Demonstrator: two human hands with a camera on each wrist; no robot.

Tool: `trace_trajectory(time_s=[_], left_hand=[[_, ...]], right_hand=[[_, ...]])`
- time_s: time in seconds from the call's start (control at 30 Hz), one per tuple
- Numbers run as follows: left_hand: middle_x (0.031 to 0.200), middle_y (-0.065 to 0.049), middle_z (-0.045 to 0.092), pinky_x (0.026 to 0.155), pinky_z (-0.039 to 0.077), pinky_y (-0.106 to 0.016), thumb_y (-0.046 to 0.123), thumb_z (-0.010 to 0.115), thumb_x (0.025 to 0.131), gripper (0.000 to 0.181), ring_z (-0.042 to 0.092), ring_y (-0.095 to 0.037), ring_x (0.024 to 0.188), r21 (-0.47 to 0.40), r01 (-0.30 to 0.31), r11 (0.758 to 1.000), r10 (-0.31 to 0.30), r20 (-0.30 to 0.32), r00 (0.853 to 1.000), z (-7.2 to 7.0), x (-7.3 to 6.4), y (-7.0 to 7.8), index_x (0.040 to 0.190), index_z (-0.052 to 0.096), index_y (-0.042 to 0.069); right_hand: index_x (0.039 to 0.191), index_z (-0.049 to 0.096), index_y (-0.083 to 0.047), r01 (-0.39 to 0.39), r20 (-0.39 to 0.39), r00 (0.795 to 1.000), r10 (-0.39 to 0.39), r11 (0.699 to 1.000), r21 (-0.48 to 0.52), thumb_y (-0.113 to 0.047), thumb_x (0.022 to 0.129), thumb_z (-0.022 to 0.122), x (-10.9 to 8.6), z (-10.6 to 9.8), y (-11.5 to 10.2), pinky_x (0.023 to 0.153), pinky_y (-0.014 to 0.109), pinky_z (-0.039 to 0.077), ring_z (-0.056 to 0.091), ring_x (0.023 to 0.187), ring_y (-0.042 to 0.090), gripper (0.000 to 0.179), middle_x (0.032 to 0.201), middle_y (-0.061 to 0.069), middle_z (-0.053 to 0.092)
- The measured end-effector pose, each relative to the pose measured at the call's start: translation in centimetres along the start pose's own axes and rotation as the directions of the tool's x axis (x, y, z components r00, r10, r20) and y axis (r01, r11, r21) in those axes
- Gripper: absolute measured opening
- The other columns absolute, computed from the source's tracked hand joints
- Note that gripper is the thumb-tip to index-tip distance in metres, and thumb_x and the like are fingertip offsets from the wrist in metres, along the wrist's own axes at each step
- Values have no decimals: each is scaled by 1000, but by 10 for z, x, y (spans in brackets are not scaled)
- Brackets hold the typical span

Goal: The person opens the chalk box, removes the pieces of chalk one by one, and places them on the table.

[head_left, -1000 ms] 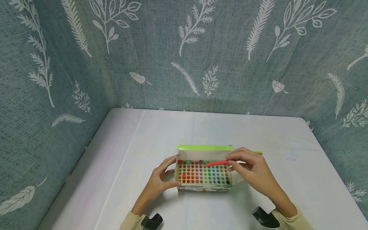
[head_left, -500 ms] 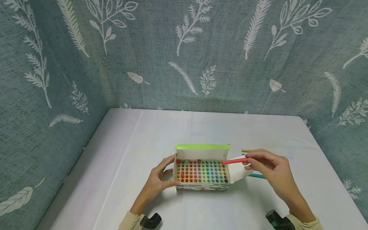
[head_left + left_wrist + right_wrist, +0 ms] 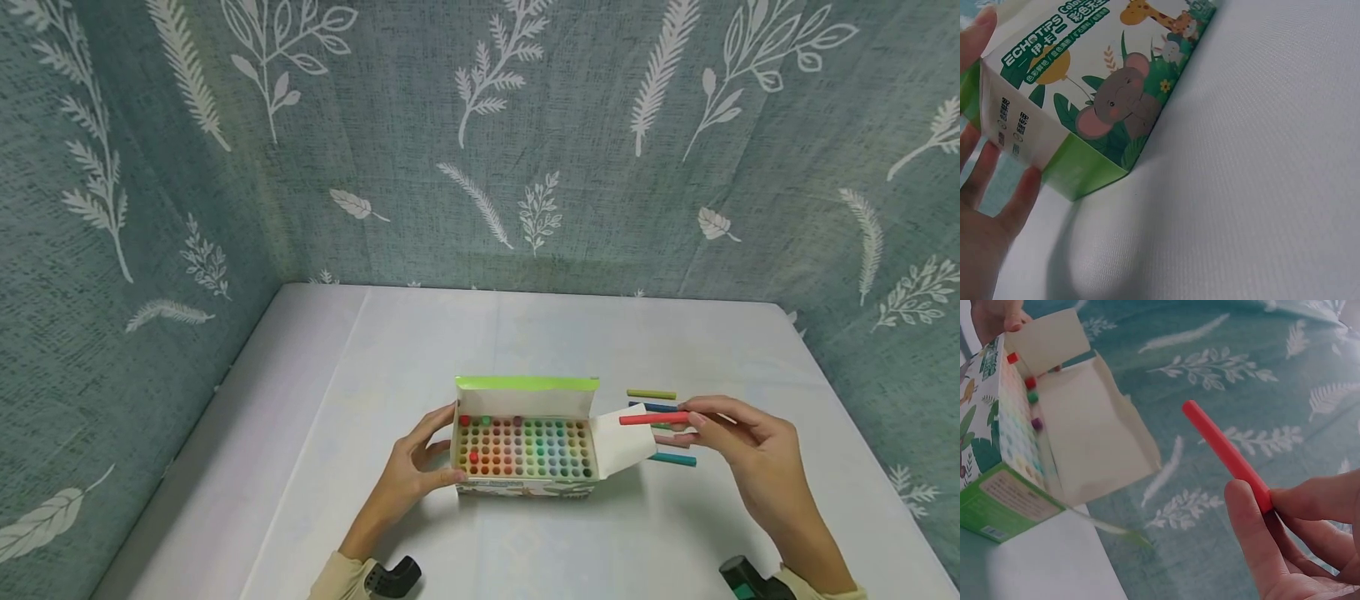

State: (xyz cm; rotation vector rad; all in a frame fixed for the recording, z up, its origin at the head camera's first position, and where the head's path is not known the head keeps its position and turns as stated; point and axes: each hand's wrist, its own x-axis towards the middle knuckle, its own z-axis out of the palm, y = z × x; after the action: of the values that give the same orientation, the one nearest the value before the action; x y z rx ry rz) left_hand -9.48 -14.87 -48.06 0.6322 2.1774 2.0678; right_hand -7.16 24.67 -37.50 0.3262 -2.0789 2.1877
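Observation:
A white and green chalk box (image 3: 517,490) stands open on the table, its holed insert (image 3: 528,448) facing up and a few chalk sticks showing in it. My left hand (image 3: 408,468) grips the box's left end, the thumb at the front corner and the fingers along the side. To the right of the box, my right hand (image 3: 765,450) pinches a red chalk stick (image 3: 647,419) by one end between thumb and fingers. In the right wrist view the red chalk (image 3: 1225,453) sticks out from the fingertips, apart from the box.
The box's side flap (image 3: 624,442) folds out to the right. Beside it, several chalk sticks lie on the white table, among them an olive one (image 3: 651,394), a blue one (image 3: 654,407) and a teal one (image 3: 672,459). Leaf-patterned cloth (image 3: 420,208) hangs behind.
My right hand has carried the red chalk rightward from above the box to beyond its right side, uncovering the flap and loose sticks. The left hand keeps its grip on the box.

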Motion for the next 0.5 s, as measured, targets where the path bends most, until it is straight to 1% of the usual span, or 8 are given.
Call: trace_trajectory(time_s=[0.07, 0.23, 0.37, 0.5], left_hand=[[147, -3, 36, 106, 39, -39, 2, 78, 76, 81, 33, -24, 134, 1, 1, 1000, -1, -2, 1000, 0, 0, 0, 145, 39, 18], [147, -3, 37, 106, 39, -40, 2, 78, 76, 81, 33, -25, 134, 3, -5, 1000, 5, -1, 1000, 0, 0, -1, 145, 39, 18], [147, -4, 37, 105, 40, -40, 2, 78, 76, 81, 33, -25, 134, 1, -4, 1000, 4, -1, 1000, 0, 0, -1, 145, 39, 18], [146, -4, 38, 105, 40, -41, 2, 78, 76, 81, 34, -25, 133, 1, -3, 1000, 3, -2, 1000, 0, 0, -2, 145, 39, 18]], right_hand=[[113, 55, 19, -7, -22, 1000, 7, 1000, 10, 8, 91, 55, -1, -3, 0, 86, 29, 53, 69, 81, 25, 24, 105, 12, 63], [111, 55, 21, 13, -53, 999, -12, 1000, 19, 9, 92, 53, -4, -10, 3, 85, 30, 54, 68, 82, 23, 23, 105, 13, 64], [108, 57, 19, 32, -68, 997, -28, 998, 60, 12, 91, 52, -6, -14, 9, 79, 33, 55, 68, 81, 22, 19, 103, 14, 64], [106, 59, 18, 27, -83, 996, -19, 995, 94, 13, 91, 52, -8, -18, 15, 76, 34, 56, 68, 80, 22, 18, 102, 14, 65]])
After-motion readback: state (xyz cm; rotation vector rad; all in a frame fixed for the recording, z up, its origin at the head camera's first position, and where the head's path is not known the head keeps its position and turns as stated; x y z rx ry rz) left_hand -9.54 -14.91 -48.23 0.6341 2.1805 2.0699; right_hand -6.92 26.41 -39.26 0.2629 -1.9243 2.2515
